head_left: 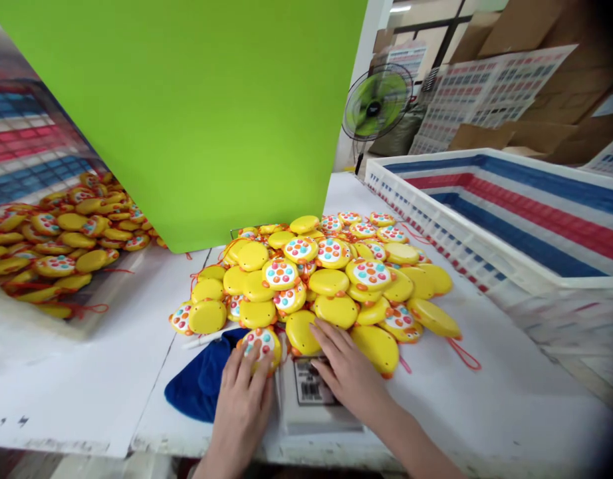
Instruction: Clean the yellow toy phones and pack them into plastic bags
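The left hand [243,392] is curving its fingers over a dotted toy [268,339] at the near edge of a pile; whether they are clamping it or only resting on it cannot be told. The right hand [354,376] is reaching in with thumb and fingers apart, fingertips meeting a plain yellow toy [301,332]. Below it, a stack of clear packets [321,420] with a barcode label is lying near the table's front edge, seemingly for easy reach. A blue cloth [191,389] is spreading beside the left hand. Beyond, the pile of toys [329,283] is sprawling over the white table [451,399], rounded pieces leaning on one another, red loops trailing. A green board [211,126] is standing behind, perhaps backing the heap. More toys are filling a left crate [94,318]; a striped-lined crate [419,205] is sitting at right.
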The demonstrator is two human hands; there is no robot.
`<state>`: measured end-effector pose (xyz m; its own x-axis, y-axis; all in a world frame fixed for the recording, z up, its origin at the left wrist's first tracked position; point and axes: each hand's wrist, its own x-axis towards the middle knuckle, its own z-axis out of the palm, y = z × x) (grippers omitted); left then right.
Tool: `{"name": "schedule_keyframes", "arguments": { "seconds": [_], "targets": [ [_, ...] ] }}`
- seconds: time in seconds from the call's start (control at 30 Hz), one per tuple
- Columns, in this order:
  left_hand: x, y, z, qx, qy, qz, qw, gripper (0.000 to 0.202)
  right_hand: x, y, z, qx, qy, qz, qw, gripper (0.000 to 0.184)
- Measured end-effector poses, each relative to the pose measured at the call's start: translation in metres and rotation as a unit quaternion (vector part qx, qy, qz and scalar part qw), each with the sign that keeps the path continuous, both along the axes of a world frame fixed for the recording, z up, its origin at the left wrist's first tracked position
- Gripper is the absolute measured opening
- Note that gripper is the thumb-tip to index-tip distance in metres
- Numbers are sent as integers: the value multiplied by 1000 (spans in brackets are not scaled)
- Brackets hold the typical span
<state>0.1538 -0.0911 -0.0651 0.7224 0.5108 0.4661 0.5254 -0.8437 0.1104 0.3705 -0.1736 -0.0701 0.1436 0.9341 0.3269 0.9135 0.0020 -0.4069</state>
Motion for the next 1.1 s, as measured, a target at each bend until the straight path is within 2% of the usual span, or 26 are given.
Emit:
{"name": "schedule_keyframes", "arguments": {
  "seconds": [0.07, 0.17, 0.27, 0.3, 0.4, 0.43, 0.47, 0.53, 0.6, 0.67, 0.77, 0.83, 0.93, 1.0, 1.1],
  "targets": [
    [7, -12, 7, -45, 9, -83, 995, 37, -6, 13, -1, -4, -50, -1, 999, 58],
    [22, -26, 12, -126, 77, -197, 969, 36, -14, 26, -1, -24, -92, -24, 995, 58],
    [29, -31, 7, -151, 156, -217, 952, 71, -15, 26, 2, -13, -68, -24, 997, 53],
    [29, -31, 5, -147, 178, -217, 948, 74, -13, 24, 4, -5, -40, -21, 999, 51],
    [27, -29, -1, -128, 228, -204, 943, 53, -3, 15, 7, 4, 117, -47, 992, 45],
    [27, -28, -1, -128, 241, -196, 942, 49, 1, 12, 8, 2, 199, -64, 978, 42],
    [28, -27, 0, -132, 254, -188, 940, 48, 4, 10, 9, 4, 304, -81, 949, 38],
    [30, -27, 3, -149, 272, -175, 935, 51, 10, 6, 10, 21, 512, -108, 852, 31],
    [33, -26, 8, -163, 277, -178, 930, 54, 14, 0, 12, 41, 658, -111, 744, 27],
    [32, -26, 11, -174, 272, -184, 928, 53, 17, -7, 14, 37, 742, -93, 663, 27],
    [26, -28, 12, -190, 262, -186, 928, 54, 22, -20, 12, 23, 813, -72, 577, 28],
    [21, -29, 12, -197, 255, -184, 929, 58, 26, -28, 9, 45, 819, -80, 566, 28],
    [17, -31, 15, -203, 229, -189, 933, 60, 28, -34, 2, 77, 815, -83, 569, 34],
    [16, -31, 17, -205, 208, -201, 935, 55, 26, -36, 1, 54, 818, -59, 569, 36],
    [12, -31, 17, -203, 200, -223, 932, 45, 10, -37, 3, -21, 842, 3, 539, 33]
  ]
}}
